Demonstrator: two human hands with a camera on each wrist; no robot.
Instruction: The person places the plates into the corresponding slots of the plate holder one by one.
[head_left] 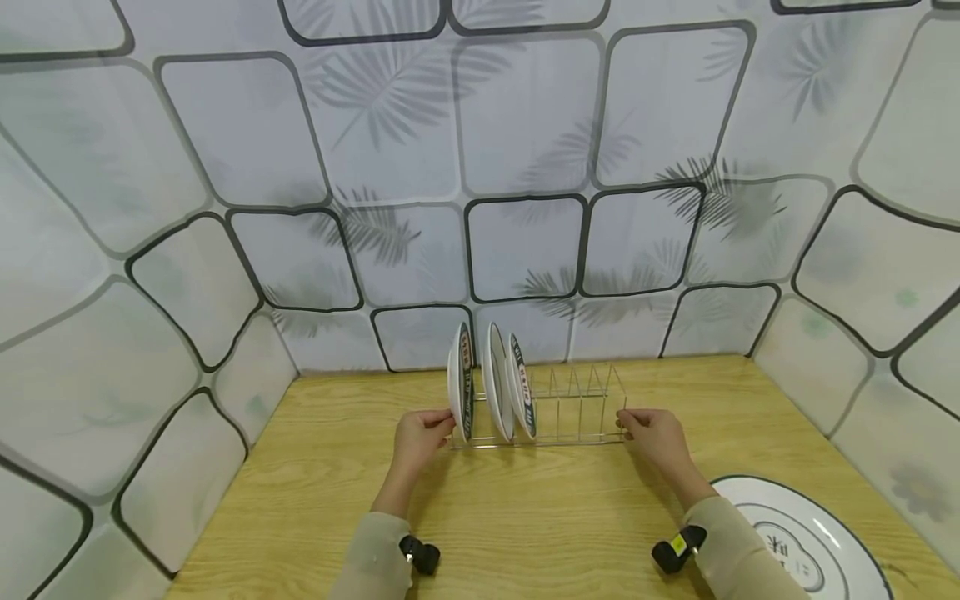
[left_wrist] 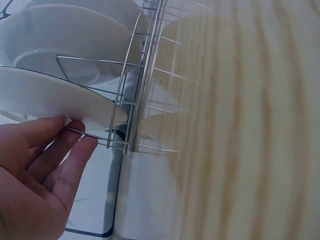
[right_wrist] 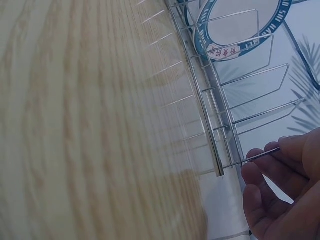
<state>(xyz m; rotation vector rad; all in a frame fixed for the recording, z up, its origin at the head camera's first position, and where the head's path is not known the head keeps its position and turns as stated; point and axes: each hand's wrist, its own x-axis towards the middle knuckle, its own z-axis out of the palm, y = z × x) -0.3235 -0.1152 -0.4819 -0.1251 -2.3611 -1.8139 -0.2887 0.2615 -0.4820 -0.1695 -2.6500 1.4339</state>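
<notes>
Wire dish rack (head_left: 573, 442), and you had it by both ends! Nearest of all came your pale sleeves, a black wrist device (head_left: 420, 556) at the left cuff and another (head_left: 672, 550) at the right, that one wearing a small yellow patch. Over on the right a big white plate (head_left: 836, 546) lay flat on the wood-grain table (head_left: 540, 517), partly behind your right sleeve, dark Chinese characters printed on its middle. Then your hands: the left (head_left: 422, 437) pinched the end wire just beside the first plate, fingers closed together on it; the right (head_left: 658, 435), thumb and fingers clamped, gripped the wire at the opposite end. Between them sat the rack, on the table near the back wall, three plates (head_left: 467, 387) upright on edge in its left half. And the lettering! Your right wrist view caught a teal rim band with white capitals, SHI among them, and red Chinese characters on a pale patch; the rest was too small. Behind it all rose the wall (head_left: 525, 250), rounded dark frames and grey palm leaves.
</notes>
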